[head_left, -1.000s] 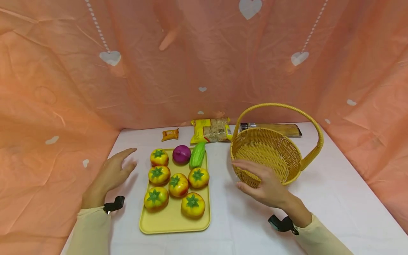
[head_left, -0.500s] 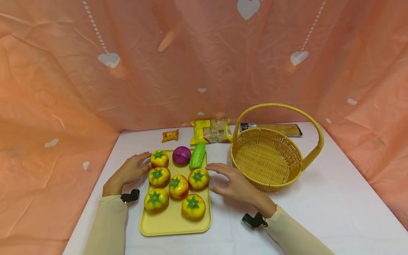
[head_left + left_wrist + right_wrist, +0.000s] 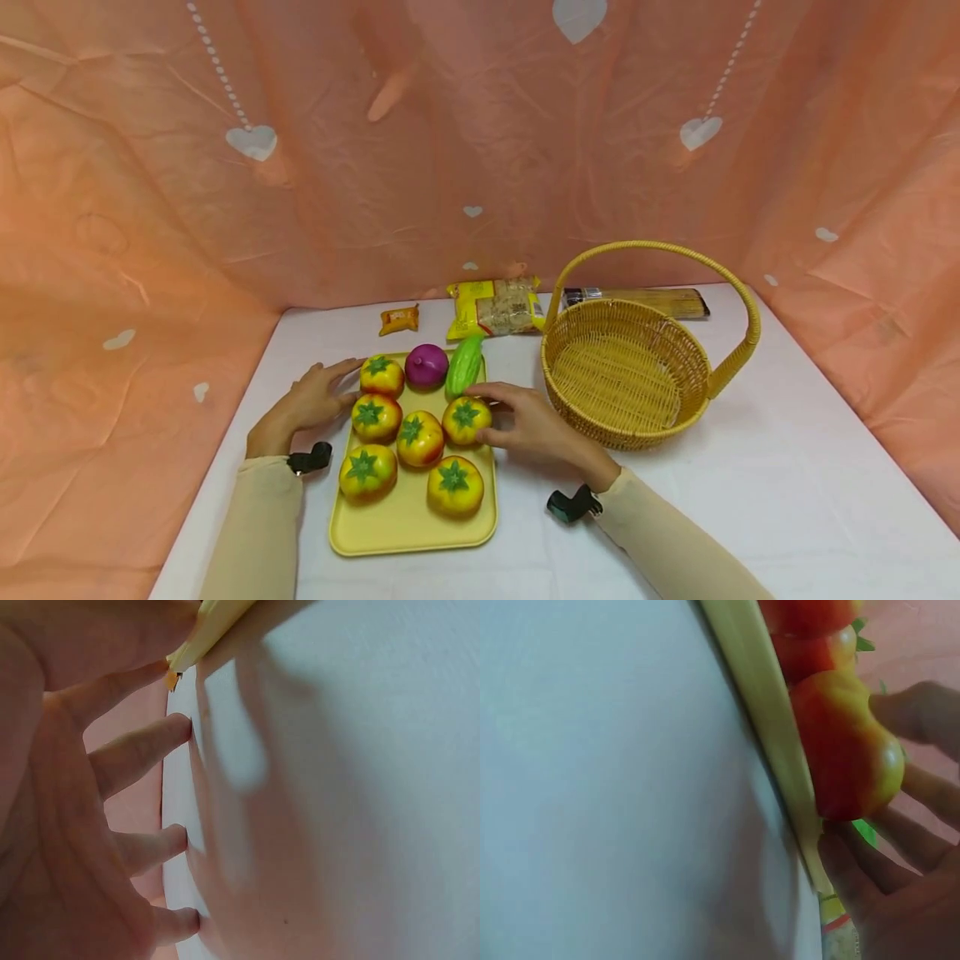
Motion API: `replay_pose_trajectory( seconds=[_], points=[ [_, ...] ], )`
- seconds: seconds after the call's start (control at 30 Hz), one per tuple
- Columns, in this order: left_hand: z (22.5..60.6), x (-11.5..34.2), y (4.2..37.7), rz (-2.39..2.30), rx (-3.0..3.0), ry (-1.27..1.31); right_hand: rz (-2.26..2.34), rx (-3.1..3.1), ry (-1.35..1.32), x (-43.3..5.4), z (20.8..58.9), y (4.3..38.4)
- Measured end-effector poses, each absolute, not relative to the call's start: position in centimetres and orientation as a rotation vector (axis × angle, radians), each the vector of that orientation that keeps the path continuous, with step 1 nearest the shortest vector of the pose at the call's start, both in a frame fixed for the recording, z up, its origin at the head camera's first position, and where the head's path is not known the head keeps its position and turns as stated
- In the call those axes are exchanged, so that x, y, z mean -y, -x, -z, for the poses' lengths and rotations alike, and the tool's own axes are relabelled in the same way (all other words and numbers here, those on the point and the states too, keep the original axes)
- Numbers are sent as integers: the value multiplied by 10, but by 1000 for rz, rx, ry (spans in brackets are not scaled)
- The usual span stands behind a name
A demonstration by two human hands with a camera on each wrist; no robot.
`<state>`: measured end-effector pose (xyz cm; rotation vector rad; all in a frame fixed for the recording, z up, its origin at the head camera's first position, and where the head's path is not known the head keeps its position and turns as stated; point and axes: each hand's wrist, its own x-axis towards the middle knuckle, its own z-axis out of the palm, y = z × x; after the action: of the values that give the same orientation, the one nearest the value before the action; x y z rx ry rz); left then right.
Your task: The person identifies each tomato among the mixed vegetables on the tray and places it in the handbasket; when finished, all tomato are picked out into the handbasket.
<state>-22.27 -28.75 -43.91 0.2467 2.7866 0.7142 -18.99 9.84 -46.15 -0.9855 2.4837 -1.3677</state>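
A yellow tray (image 3: 405,529) holds several yellow-red toy persimmons with green star-shaped tops, a purple toy onion (image 3: 427,367) and a green toy cucumber (image 3: 465,367). My left hand (image 3: 311,400) is at the tray's left edge, thumb and index finger touching the left side of the back-left toy persimmon (image 3: 382,377). In the left wrist view the other fingers (image 3: 139,754) reach down to the cloth, fairly straight. My right hand (image 3: 528,425) curls round the right-hand toy persimmon (image 3: 462,421); its thumb (image 3: 911,712) lies against the fruit in the right wrist view.
A wicker basket (image 3: 551,392) with a tall handle stands right of the tray. Behind are a small orange packet (image 3: 399,319), a yellow bag of dry food (image 3: 498,308) and a pack of thin sticks (image 3: 660,302). Orange curtains (image 3: 480,150) hang around the white table (image 3: 750,483).
Both hands have come in to the tray, the right one leftward from over the basket, the left one rightward. The back-left toy persimmon has shifted slightly right.
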Motion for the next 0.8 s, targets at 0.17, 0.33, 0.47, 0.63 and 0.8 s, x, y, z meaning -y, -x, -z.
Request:
replay_pose_trajectory(
  seconds=[0.17, 0.33, 0.47, 0.63, 0.8],
  points=[
    [440, 291, 220, -701, -2804, -305, 1352, -2513, 976, -97, 463, 188],
    [439, 292, 219, -691, -2800, -303, 1331, -2531, 958, -95, 464, 187],
    [438, 292, 219, -696, -2783, -269, 1323, -2533, 967, -94, 465, 187],
    [439, 291, 219, -682, -2775, -250, 1346, -2530, 978, -96, 461, 187],
    [438, 291, 221, -674, -2777, -253, 1417, -2484, 1010, -98, 452, 186]
  ],
)
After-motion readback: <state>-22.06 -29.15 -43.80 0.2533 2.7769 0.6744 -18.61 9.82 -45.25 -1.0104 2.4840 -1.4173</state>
